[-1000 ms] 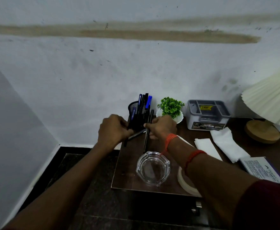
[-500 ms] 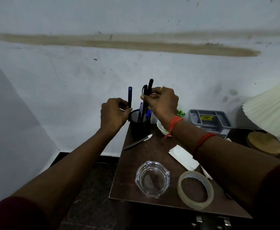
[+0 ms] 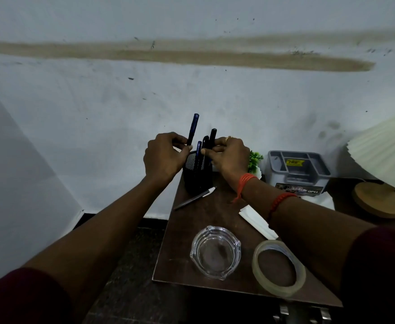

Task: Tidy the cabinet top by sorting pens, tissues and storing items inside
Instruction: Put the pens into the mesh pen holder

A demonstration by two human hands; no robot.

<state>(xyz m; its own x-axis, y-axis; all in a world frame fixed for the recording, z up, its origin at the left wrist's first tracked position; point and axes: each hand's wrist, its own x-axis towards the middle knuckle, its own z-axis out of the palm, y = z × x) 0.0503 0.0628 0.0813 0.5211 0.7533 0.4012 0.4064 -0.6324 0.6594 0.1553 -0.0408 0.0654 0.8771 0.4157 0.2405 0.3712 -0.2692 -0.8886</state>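
Near the front edge of the dark brown cabinet top [image 3: 206,213] sit a clear glass ashtray [image 3: 216,251] and a translucent tape ring [image 3: 279,267], with a folded white tissue [image 3: 257,221] and a loose grey pen [image 3: 193,198] behind them. At the back left corner, the left hand [image 3: 162,157] pinches a blue pen [image 3: 193,128] and the right hand [image 3: 228,155] grips a black pen [image 3: 212,136], both above the black mesh pen holder [image 3: 195,174]; a grey plastic organiser box [image 3: 297,171] stands by the wall.
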